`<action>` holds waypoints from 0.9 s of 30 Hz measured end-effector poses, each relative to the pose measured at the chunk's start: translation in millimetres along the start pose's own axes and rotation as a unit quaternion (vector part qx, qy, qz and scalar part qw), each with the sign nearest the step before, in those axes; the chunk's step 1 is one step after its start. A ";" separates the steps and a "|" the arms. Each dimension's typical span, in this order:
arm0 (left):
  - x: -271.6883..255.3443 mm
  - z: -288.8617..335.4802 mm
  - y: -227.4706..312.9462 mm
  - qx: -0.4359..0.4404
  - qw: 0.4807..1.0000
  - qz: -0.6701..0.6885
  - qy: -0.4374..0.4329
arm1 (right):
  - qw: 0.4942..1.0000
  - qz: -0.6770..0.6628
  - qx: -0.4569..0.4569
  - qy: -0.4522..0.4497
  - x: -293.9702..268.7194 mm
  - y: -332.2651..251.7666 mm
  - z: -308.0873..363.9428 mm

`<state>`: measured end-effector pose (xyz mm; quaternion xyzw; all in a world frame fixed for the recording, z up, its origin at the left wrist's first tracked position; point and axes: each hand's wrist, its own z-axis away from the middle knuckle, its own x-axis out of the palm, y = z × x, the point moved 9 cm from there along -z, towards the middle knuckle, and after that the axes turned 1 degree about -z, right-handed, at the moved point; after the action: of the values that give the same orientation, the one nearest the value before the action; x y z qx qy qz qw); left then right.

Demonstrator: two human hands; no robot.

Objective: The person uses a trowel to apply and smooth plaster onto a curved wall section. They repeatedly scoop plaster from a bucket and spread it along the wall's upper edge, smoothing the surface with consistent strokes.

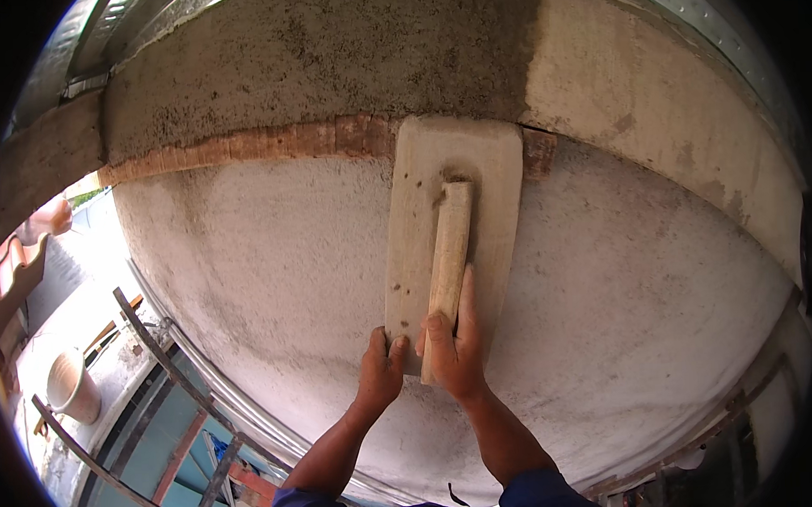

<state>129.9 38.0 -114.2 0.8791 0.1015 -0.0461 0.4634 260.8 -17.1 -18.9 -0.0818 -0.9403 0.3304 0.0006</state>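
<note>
A long pale plastering float [501, 214] with a rounded rectangular plate lies against the wall, its far end at the lower edge of a dark, damp-looking band of mortar [328, 64]. My right hand [454, 350] is wrapped round the lower part of its wooden handle [452, 243]. At the plate's near left corner, my left hand [381, 370] grips the edge between thumb and fingers. Behind the plate runs a reddish-brown wooden strip [259, 144]; the plate hides its middle, and a short end shows on the right.
Whitish rough wall [263, 249] spreads on both sides of the float. Lighter dry plaster [642, 84] adjoins the dark band at the right. Lower left are a pale bucket [73, 387], a ladder-like metal frame [164, 360] and long pipes [241, 407]. Roof tiles [17, 267] show at far left.
</note>
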 end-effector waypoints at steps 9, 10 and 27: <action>-22.0 -49.5 37.7 0.043 0.999 0.011 0.010 | 1.000 -0.013 0.000 -0.007 12.7 -34.3 -54.8; -20.6 -44.4 33.4 0.034 0.999 0.014 0.005 | 1.000 -0.006 -0.004 -0.005 13.2 -35.7 -55.7; -40.5 -39.4 36.8 0.021 0.999 -0.020 0.015 | 1.000 -0.009 0.004 -0.005 24.4 -38.1 -49.8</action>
<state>98.1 44.7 -55.1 0.8872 0.1245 -0.0446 0.4419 233.6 -11.7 42.4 -0.0713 -0.9397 0.3345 -0.0006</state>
